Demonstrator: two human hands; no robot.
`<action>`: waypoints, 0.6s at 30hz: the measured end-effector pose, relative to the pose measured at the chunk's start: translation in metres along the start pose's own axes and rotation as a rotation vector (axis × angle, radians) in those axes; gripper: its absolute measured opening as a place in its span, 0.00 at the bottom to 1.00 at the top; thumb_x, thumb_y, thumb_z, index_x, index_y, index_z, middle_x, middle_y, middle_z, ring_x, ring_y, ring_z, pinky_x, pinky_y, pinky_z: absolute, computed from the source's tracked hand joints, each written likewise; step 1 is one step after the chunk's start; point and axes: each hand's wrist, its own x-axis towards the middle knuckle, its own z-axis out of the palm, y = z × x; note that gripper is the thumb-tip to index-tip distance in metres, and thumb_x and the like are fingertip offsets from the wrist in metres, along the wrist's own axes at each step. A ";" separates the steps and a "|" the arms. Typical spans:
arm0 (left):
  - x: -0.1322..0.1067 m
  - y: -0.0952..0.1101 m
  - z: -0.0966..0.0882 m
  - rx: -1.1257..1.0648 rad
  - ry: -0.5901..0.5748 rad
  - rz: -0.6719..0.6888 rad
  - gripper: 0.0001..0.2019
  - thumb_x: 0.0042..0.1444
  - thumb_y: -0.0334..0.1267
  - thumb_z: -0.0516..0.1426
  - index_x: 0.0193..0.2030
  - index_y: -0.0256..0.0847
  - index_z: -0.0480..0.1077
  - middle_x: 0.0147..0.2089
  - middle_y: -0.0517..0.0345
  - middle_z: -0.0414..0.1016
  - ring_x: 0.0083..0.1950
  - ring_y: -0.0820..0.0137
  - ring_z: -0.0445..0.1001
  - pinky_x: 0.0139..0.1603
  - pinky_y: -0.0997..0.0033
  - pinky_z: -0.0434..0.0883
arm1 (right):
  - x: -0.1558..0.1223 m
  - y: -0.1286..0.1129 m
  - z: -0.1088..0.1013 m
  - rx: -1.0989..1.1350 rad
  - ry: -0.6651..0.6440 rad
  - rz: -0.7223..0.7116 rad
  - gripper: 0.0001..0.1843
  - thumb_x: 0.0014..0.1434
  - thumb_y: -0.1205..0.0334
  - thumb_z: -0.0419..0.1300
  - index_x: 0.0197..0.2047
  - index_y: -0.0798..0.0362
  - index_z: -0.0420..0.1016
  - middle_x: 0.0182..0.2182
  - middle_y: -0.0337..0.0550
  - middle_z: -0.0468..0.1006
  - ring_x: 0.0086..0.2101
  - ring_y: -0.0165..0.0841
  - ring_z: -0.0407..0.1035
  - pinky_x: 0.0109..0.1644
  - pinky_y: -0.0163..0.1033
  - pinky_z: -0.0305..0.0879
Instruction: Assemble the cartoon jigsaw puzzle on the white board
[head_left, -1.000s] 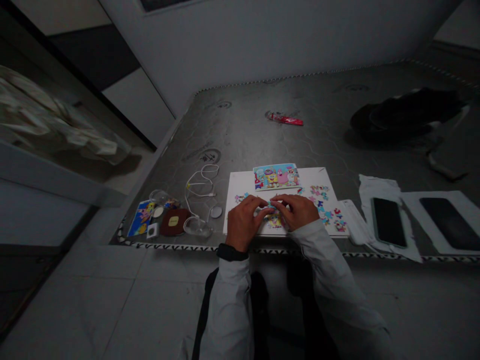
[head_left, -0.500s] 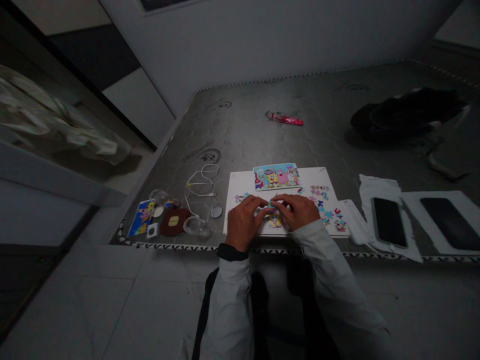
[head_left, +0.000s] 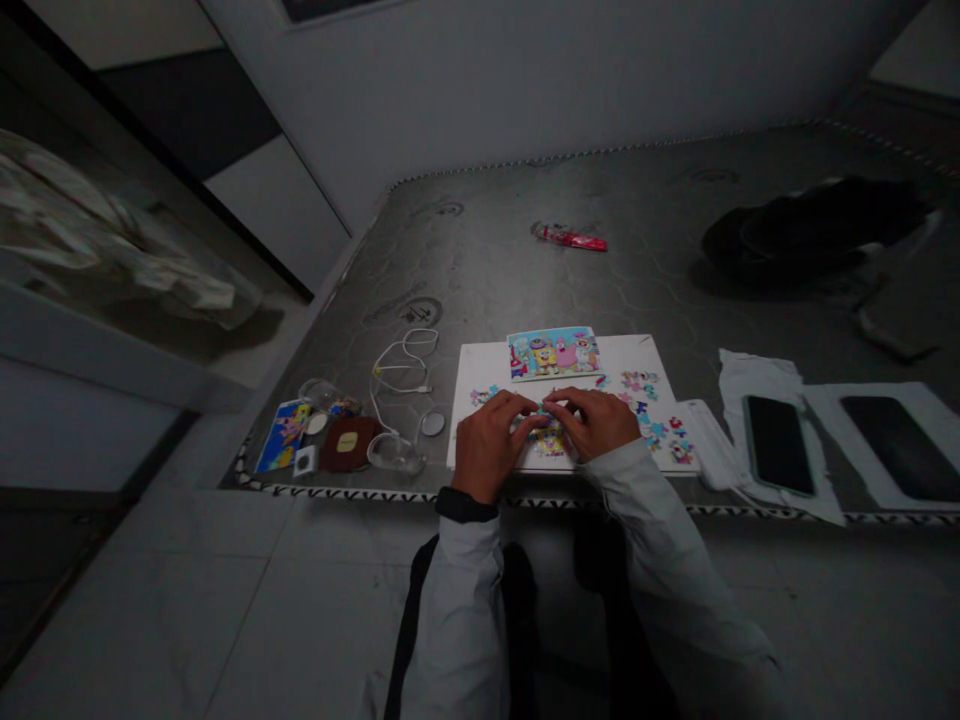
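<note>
My left hand and my right hand meet over the middle of a white board. Both have their fingertips pinched on small light-blue jigsaw puzzle pieces, which the fingers partly cover. Just below the fingertips lies a joined yellow part of the puzzle. Loose colourful puzzle pieces are scattered right of my right hand, and a few more pieces show by my left hand. A cartoon picture card rests at the board's far edge.
Left of the board are a white cable, a clear plastic cup, a brown case and a blue cartoon packet. Two phones lie at the right. Farther back are a red packaged item and a dark bag-like object.
Hardly anything differs. Both hands stay at the same spot on the board, with only a slight shift of the fingers.
</note>
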 end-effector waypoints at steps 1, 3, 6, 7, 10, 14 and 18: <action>0.000 0.000 0.000 0.000 -0.003 0.001 0.09 0.63 0.46 0.59 0.42 0.45 0.76 0.43 0.61 0.79 0.42 0.71 0.77 0.39 0.72 0.68 | 0.000 0.000 0.000 0.000 0.003 0.007 0.14 0.65 0.48 0.58 0.40 0.45 0.82 0.28 0.38 0.82 0.27 0.33 0.72 0.37 0.39 0.61; -0.001 0.000 0.000 -0.002 -0.003 0.001 0.09 0.64 0.45 0.59 0.43 0.45 0.76 0.44 0.61 0.79 0.43 0.71 0.77 0.40 0.72 0.68 | 0.000 0.000 0.000 0.003 0.004 0.018 0.14 0.64 0.48 0.58 0.40 0.45 0.82 0.27 0.38 0.81 0.27 0.33 0.71 0.37 0.39 0.62; -0.001 0.000 -0.001 -0.006 0.013 -0.012 0.08 0.64 0.45 0.59 0.44 0.45 0.76 0.44 0.60 0.79 0.44 0.70 0.77 0.41 0.72 0.69 | 0.000 -0.002 -0.001 0.014 -0.010 0.010 0.15 0.65 0.48 0.58 0.42 0.45 0.82 0.28 0.38 0.81 0.26 0.32 0.71 0.37 0.40 0.62; -0.001 0.001 -0.002 -0.008 0.020 -0.019 0.08 0.63 0.44 0.59 0.44 0.45 0.76 0.44 0.60 0.79 0.44 0.70 0.77 0.41 0.72 0.69 | 0.000 -0.002 -0.001 0.014 -0.013 0.003 0.15 0.66 0.48 0.57 0.43 0.45 0.82 0.28 0.39 0.82 0.27 0.33 0.71 0.37 0.40 0.63; -0.001 0.001 -0.003 -0.012 0.034 -0.034 0.07 0.63 0.42 0.60 0.45 0.45 0.76 0.44 0.60 0.79 0.43 0.70 0.77 0.41 0.72 0.70 | -0.001 -0.004 -0.002 0.004 -0.015 -0.019 0.15 0.66 0.50 0.57 0.46 0.46 0.82 0.28 0.39 0.82 0.27 0.33 0.71 0.38 0.41 0.63; -0.001 0.001 -0.003 -0.008 0.035 -0.035 0.08 0.62 0.42 0.61 0.46 0.45 0.75 0.45 0.60 0.79 0.43 0.70 0.78 0.41 0.72 0.70 | -0.001 -0.007 -0.002 -0.012 -0.012 -0.004 0.15 0.65 0.50 0.58 0.46 0.46 0.82 0.27 0.39 0.81 0.27 0.34 0.71 0.38 0.41 0.63; -0.001 0.002 -0.004 -0.010 0.038 -0.043 0.07 0.62 0.41 0.61 0.46 0.45 0.75 0.46 0.61 0.79 0.44 0.71 0.78 0.43 0.73 0.71 | -0.001 -0.006 -0.003 -0.006 -0.017 -0.017 0.15 0.65 0.51 0.59 0.47 0.46 0.82 0.28 0.40 0.81 0.29 0.34 0.73 0.39 0.41 0.63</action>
